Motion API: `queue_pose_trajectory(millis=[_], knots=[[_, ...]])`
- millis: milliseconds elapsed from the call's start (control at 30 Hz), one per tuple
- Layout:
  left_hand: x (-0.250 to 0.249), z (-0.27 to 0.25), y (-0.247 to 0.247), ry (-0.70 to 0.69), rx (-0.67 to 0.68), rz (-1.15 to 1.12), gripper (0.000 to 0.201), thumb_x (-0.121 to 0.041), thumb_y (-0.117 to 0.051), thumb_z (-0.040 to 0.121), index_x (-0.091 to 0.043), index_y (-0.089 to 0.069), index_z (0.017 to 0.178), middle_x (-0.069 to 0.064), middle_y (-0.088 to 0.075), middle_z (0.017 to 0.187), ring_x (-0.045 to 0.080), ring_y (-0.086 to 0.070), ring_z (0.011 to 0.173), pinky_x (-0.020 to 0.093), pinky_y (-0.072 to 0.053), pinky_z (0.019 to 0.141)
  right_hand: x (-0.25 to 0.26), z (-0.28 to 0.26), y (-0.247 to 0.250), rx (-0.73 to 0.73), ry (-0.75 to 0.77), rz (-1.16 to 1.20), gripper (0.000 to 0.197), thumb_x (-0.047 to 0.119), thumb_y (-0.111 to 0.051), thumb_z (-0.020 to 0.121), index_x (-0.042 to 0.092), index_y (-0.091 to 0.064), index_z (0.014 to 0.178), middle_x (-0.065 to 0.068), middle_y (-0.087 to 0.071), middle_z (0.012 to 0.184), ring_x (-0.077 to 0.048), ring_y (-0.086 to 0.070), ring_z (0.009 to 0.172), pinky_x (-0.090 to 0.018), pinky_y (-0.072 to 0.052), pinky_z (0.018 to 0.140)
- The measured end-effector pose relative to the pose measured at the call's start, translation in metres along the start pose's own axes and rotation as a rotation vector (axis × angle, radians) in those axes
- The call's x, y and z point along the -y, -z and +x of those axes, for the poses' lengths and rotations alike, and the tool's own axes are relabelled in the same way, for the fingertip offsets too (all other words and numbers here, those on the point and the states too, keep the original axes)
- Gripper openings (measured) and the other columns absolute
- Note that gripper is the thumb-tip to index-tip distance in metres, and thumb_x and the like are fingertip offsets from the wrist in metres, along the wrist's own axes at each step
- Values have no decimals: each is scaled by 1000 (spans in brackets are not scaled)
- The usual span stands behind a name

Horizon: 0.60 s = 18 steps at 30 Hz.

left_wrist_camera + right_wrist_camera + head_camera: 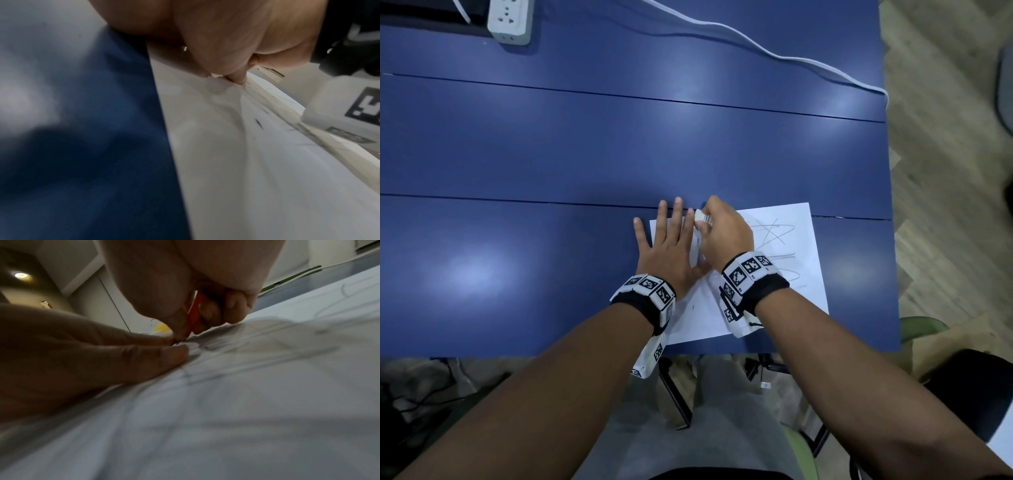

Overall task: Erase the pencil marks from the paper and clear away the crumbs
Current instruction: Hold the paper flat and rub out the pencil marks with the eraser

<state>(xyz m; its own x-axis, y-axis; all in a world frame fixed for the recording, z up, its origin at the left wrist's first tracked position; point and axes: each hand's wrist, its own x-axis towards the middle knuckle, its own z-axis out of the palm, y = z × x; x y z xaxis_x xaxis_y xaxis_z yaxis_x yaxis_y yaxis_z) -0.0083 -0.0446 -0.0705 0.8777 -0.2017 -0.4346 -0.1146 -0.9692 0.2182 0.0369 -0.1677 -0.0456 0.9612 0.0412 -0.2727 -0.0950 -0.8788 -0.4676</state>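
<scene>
A white sheet of paper [784,301] lies near the front right of the blue table [551,154]. Grey pencil scribbles [774,233] cover its right half. My left hand [671,236] lies flat with straight, spread fingers on the paper's left edge, holding it down. My right hand [722,229] pinches a small white eraser [703,216] and presses it on the paper at the top left, right beside the left fingertips. In the right wrist view the eraser [194,318] shows an orange-red side between thumb and fingers, and the left hand's fingers [144,356] lie next to it. Faint marks run across the paper [257,394].
A white power strip [510,20] sits at the far left, and a white cable [756,44] runs across the far side to the table's right edge [889,192]. The paper's front edge lies close to the table's near edge [585,354]. A green chair [919,327] stands at the right.
</scene>
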Motion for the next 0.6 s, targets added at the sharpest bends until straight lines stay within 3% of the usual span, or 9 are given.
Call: queue_pose_trajectory(millis=[133,233,333,467,600], knots=[[0,1,-1,-9,16,28,101,-84,1,82,-18,21,157,5,31,164,30,29,150,70,12,116,-6,4,7,-26,-24,-28,18,25,-57,94,17,-50,109,0,-60,106,-23,-57,94,-37,-50,74],[1,1,-2,-3,17,23,99,-83,-6,87,-18,19,158,5,33,163,29,31,150,70,11,116,-3,2,5,-21,-33,5,18,24,-57,94,16,-50,108,0,-60,106,-23,-57,94,-36,-49,74],[0,1,0,-6,22,26,101,-84,0,82,-18,22,156,5,33,163,29,31,150,70,14,115,-8,0,8,-6,2,-20,18,25,-58,94,17,-50,108,0,-60,105,-23,-57,92,-36,-49,73],[2,2,0,-23,24,0,105,-87,-2,82,-17,20,157,4,34,163,29,33,149,68,18,113,-21,1,15,-50,-69,16,17,25,-59,93,17,-51,106,0,-61,105,-23,-57,93,-37,-50,76],[1,1,1,-19,27,17,107,-87,8,78,-16,17,158,5,33,163,30,33,149,70,18,112,-24,-10,14,-6,8,28,16,23,-61,92,14,-50,101,0,-61,101,-24,-56,89,-37,-48,72]])
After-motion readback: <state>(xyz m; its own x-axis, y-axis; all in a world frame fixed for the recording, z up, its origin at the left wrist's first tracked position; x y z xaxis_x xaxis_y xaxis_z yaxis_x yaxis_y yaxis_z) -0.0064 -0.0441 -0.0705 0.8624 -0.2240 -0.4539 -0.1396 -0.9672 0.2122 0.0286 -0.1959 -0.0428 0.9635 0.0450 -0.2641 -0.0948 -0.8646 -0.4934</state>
